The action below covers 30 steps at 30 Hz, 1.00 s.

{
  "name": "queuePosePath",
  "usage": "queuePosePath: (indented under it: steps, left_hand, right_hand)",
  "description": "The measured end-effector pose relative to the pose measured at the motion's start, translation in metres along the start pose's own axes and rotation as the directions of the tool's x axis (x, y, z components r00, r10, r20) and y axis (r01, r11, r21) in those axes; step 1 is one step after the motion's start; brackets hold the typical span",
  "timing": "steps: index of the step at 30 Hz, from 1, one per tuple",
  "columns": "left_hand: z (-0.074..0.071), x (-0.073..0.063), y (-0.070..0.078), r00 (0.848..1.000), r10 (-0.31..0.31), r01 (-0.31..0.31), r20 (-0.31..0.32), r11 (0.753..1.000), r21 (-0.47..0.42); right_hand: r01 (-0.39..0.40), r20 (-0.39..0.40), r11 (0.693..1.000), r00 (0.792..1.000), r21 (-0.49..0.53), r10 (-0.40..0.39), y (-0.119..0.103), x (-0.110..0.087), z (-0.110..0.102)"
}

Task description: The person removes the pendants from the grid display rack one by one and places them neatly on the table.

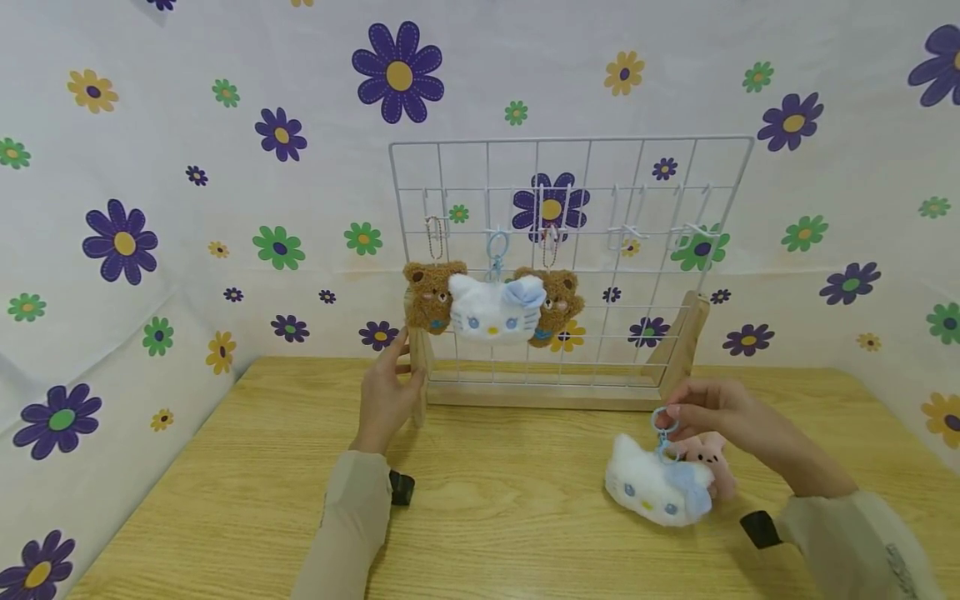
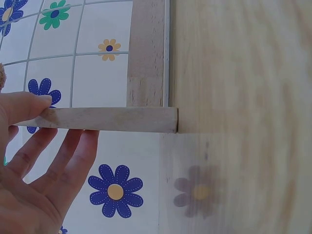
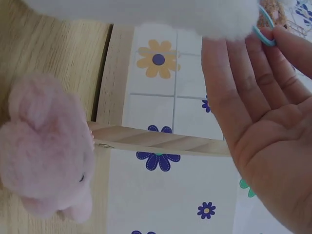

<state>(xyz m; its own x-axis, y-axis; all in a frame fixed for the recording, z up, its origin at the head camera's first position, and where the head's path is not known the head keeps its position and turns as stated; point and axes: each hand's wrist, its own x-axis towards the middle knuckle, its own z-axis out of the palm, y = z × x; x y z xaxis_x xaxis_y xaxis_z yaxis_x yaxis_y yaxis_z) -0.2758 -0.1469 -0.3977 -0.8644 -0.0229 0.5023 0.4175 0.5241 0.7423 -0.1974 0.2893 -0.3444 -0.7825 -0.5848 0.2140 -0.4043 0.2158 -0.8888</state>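
Note:
My right hand (image 1: 731, 417) pinches the blue ring (image 3: 265, 40) of a white cat-head plush keychain (image 1: 652, 493) with a blue bow. The plush hangs tilted from the ring, low over the table. Just behind it sits a pink plush toy (image 3: 44, 151), partly hidden in the head view. At the other side, my left hand (image 1: 384, 398) holds the wooden side support (image 2: 122, 119) of a white wire grid rack (image 1: 570, 140), thumb on one face and fingers on the other. From the rack hang another white cat-head keychain (image 1: 491, 312) and two brown bear keychains, left (image 1: 431, 300) and right (image 1: 562, 300).
White hooks (image 1: 626, 232) without keychains are on the rack's right half. The right wooden support (image 1: 684, 342) stands close to my right hand. Under everything is a wood-grain table (image 1: 480, 492), with a flower-patterned cloth (image 1: 300, 200) behind it.

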Motion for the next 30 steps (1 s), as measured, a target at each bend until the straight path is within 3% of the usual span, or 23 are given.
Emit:
queuePosePath:
  steps: [9,18,30]
  left_hand:
    - [0.001,0.001,0.0,1.0,0.021,-0.021,-0.005,1.0,0.004]
    - [0.001,0.002,-0.001,1.0,0.023,-0.023,-0.001,1.0,0.008]
    - [0.002,0.003,-0.002,1.0,0.023,-0.023,-0.006,1.0,0.004]
  right_hand:
    - [-0.133,-0.149,0.984,0.982,-0.117,0.115,0.003,0.011,0.0]
    - [-0.239,-0.167,0.968,0.96,-0.076,0.223,0.01,0.02,0.003]
    - [-0.242,-0.157,0.969,0.96,-0.059,0.23,0.021,0.026,0.006]
